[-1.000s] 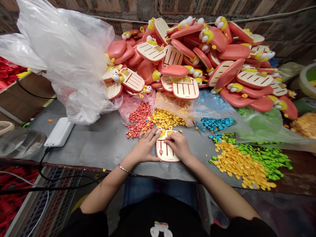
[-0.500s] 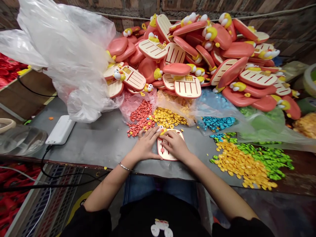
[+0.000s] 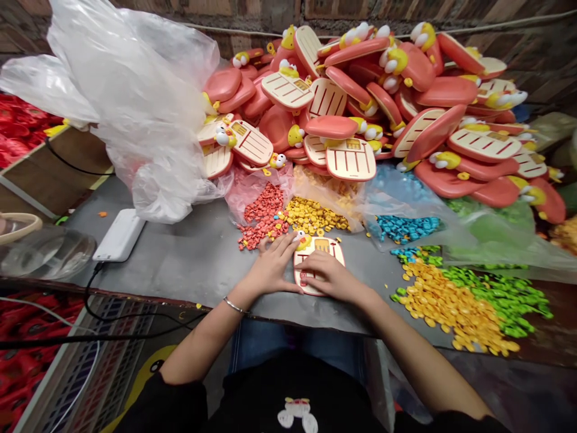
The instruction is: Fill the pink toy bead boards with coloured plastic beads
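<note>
Left: white rectangular plastic power bank (image 3: 119, 236) on grey tabletop (image 3: 189, 264). Farther right, small red plastic pieces (image 3: 265, 225), heaped. Left hand (image 3: 274, 264) spread wide, bracing the left side of a cream, red-rimmed plastic board (image 3: 332, 251), flat near the table's near edge. Right hand (image 3: 332, 275) curled over it, fingers by a square red slider (image 3: 303, 278); grip cannot be told. Step looks like seating the slider; next move calls for steady pressing. Far right: loose orange-yellow plastic discs (image 3: 451, 307).
</note>
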Motion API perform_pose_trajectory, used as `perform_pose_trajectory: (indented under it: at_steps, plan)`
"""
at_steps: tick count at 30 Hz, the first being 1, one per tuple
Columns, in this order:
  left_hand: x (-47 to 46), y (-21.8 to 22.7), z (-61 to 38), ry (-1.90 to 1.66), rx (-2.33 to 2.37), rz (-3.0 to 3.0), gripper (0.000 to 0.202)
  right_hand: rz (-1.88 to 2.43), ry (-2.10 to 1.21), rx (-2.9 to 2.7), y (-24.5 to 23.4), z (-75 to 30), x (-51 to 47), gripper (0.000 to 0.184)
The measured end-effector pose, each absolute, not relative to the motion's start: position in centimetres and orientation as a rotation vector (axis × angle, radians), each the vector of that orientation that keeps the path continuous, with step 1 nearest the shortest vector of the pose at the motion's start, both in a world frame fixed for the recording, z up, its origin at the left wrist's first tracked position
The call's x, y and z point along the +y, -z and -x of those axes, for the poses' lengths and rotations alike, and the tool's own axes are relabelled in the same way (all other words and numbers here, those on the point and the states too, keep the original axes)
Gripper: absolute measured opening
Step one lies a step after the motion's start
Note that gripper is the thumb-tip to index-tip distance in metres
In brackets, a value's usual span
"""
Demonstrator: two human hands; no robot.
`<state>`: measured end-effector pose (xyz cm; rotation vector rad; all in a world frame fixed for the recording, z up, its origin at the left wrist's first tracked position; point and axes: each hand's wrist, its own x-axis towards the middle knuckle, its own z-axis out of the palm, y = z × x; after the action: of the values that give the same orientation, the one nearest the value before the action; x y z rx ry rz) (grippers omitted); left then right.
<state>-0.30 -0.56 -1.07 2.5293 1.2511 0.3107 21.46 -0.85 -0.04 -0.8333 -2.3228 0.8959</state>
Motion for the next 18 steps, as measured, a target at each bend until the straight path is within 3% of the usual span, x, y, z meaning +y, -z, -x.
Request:
perform_pose_trajectory:
  at_steps: [6,14,18]
  plan:
    - [-0.7,1.4,0.2,-0.31,1.215,-2.56,0.118,0.974,-0.726,-2.159,-1.6,-20.6,4.2,0.017]
    - [-0.8,1.7,-0.1,-0.342,1.185,-2.567,0.119,0.902,-0.441,-2.63,-0.3,-13.2,12.6,0.017]
    - [-0.8,1.7,-0.1,-0.335,1.196,-2.571,0.12,0.9,-0.452,-2.57,-0.5,-13.3,12.6,0.018]
